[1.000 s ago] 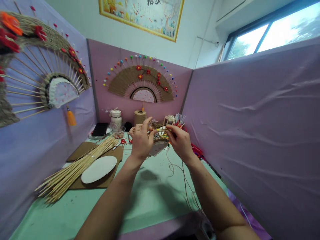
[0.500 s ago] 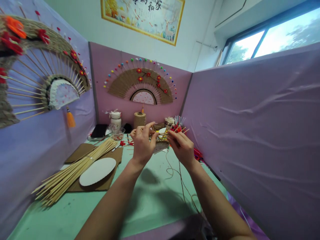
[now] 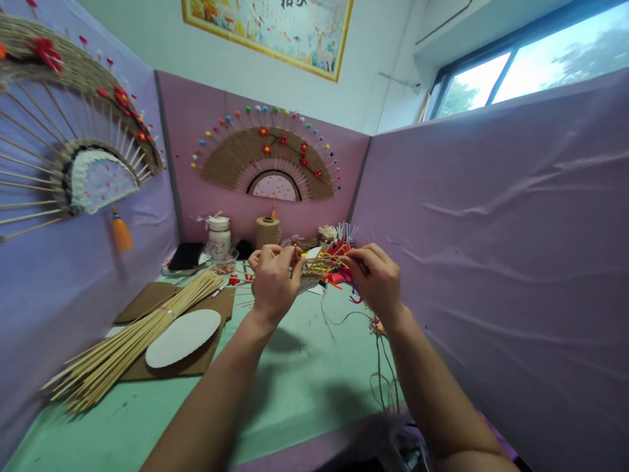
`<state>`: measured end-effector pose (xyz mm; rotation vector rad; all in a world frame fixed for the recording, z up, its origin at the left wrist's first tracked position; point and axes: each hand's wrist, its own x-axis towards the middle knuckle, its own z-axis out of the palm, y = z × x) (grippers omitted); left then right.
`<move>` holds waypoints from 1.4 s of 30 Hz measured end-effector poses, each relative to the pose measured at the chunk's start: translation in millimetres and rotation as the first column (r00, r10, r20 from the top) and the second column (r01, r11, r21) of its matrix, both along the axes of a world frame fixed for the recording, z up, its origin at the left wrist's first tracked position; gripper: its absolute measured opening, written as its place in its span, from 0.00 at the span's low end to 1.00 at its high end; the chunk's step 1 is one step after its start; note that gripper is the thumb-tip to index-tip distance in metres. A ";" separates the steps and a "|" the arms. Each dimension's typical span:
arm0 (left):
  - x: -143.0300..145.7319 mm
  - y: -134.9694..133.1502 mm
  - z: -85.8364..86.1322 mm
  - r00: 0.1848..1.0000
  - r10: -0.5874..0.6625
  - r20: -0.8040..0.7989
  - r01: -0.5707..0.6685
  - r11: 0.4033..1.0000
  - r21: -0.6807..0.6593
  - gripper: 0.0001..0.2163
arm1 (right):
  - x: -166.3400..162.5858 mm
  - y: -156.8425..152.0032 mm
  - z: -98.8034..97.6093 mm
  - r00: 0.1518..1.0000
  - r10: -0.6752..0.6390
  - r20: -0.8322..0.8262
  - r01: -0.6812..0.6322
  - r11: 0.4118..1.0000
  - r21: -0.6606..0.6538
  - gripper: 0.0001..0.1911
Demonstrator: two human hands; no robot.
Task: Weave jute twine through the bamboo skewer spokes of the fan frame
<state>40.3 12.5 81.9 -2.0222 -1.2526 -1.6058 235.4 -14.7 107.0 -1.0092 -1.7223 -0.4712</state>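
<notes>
My left hand [image 3: 272, 282] is closed around a half-made stick fan [image 3: 309, 283], held above the table; its pale lower part and some thin sticks show past my fingers. To its right, my right hand [image 3: 377, 278] pinches jute twine that stretches between the two hands. More of the twine [image 3: 379, 367] hangs in loose loops below my right wrist. My fingers cover much of the fan.
On the left, a bundle of bamboo sticks [image 3: 132, 341] and a white oval card [image 3: 184, 337] lie on brown cardboard [image 3: 221, 324]. A twine spool [image 3: 268, 233], a white bottle [image 3: 219, 235] and colourful pipe cleaners [image 3: 344, 239] stand at the back. Purple partitions [image 3: 491, 229] enclose the table.
My right hand has moved right, away from my left, drawing the twine out between them. The loose twine below has shifted right. The view has turned slightly right.
</notes>
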 end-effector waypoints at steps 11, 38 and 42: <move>11.6 -3.6 -6.1 0.996 -0.051 -0.075 0.053 0.998 0.022 0.05 | 1.4 5.2 26.8 0.988 -0.091 0.127 0.104 0.990 -0.099 0.07; -1.5 1.1 3.9 0.841 -0.363 0.401 0.467 0.862 -0.197 0.04 | -26.0 4.1 -65.0 0.678 0.043 -0.734 -0.358 0.891 -0.278 0.11; -0.5 1.5 2.7 0.848 -0.342 0.404 0.446 0.873 -0.197 0.04 | -32.7 8.5 -73.3 0.494 0.073 -0.867 -0.489 0.848 -0.207 0.14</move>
